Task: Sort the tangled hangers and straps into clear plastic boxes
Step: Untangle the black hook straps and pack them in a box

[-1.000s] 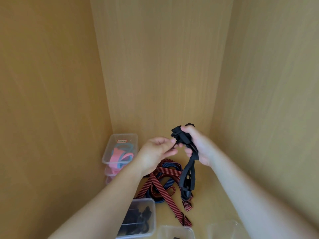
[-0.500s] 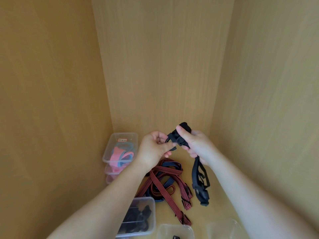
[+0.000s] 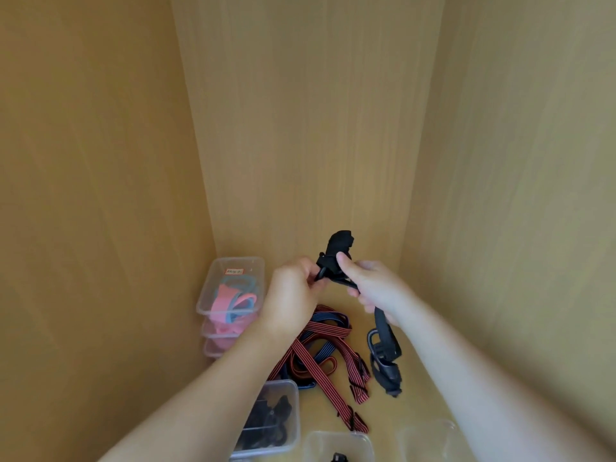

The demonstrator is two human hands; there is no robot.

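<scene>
At the bottom edge of the frame sit 3 clear plastic boxes: one at lower left holding black pieces, one at bottom centre with a small black item, and a faint one at lower right whose contents cannot be told. Just beyond them a tangle of red-and-black striped straps lies on the wooden floor, with a blue-striped one threaded through it.

Above the tangle, in mid-frame, the left hand pinches the upper end of a black strap, and the right hand is curled round it just beside. The strap's lower end, with its buckle, hangs down close to the striped pile.

Further back at left stands a stack of boxes with pink and blue straps.

The risk, as I judge it: the dangling buckle could snag the striped tangle and drag it along, or the loose end could hang over the box rim.
</scene>
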